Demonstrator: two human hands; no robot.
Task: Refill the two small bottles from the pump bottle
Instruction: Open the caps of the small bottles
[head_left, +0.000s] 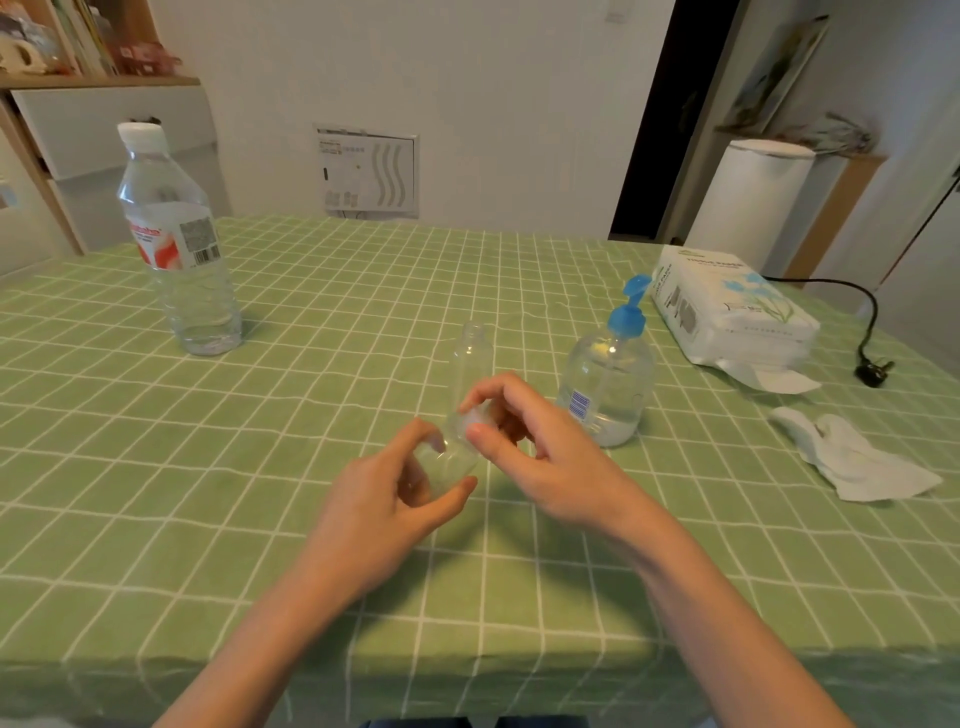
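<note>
Left hand (384, 499) over green checked tablecloth (208, 519) — white wall (467, 78).

Two small bottles: the standing small bottle (470, 358) at the table's middle, and the held small bottle (449, 462) at six o'clock of it. One pump bottle (605, 384) at three o'clock. One water bottle (176, 244) at ten. One tissue pack (727, 306) at two. One crumpled tissue (857, 457) at four. One plug (872, 370) at three. Two hands: left hand (395, 499), right hand (540, 457).
</note>
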